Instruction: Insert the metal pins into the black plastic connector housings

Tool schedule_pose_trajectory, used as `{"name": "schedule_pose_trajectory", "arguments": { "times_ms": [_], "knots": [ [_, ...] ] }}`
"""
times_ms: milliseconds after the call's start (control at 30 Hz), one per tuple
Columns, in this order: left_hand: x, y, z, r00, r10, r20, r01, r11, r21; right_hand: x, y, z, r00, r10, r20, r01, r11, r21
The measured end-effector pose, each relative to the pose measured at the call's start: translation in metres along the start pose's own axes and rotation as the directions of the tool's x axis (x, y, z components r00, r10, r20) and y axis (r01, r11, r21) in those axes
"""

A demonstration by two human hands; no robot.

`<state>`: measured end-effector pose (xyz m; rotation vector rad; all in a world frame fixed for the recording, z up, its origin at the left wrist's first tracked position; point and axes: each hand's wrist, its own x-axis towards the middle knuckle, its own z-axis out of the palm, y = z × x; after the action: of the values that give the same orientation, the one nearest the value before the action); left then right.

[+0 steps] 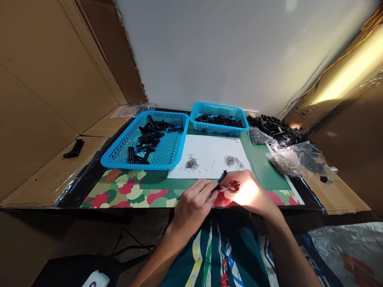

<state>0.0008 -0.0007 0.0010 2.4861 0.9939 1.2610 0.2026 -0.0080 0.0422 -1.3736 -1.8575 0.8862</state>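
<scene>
Close to the table's front edge, my left hand (196, 201) is closed around a small black plastic part (222, 178), whose upper end sticks out between the hands. My right hand (243, 187), brightly lit, pinches a thin metal tool (229, 187) that points left at the black part. Behind the hands lies a white sheet (206, 145) with a dark pile of tiny metal pieces (192, 163) on its left and another pile (233, 161) on its right. The fingertips partly hide the black part's lower end.
A large blue basket (175, 159) of black parts stands at left, a smaller blue basket (218, 128) at the back. Black parts (273, 126) heap at the right, beside plastic bags (299, 157). One black piece (74, 148) lies on cardboard at far left.
</scene>
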Motion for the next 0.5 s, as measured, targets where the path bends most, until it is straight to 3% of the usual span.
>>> {"name": "schedule_pose_trajectory", "arguments": {
  "times_ms": [233,500],
  "knots": [
    [0.0003,0.0006,-0.0003,1.000,0.016,-0.008,-0.016,1.000,0.002,-0.0019,0.0052,0.0066,0.998,0.055,-0.038,-0.053,0.996,0.072],
    [0.0011,0.0022,-0.0002,1.000,0.000,0.020,0.000,1.000,0.005,0.0030,0.0021,0.0058,0.995,0.103,0.013,-0.104,0.983,0.151]
  ]
}}
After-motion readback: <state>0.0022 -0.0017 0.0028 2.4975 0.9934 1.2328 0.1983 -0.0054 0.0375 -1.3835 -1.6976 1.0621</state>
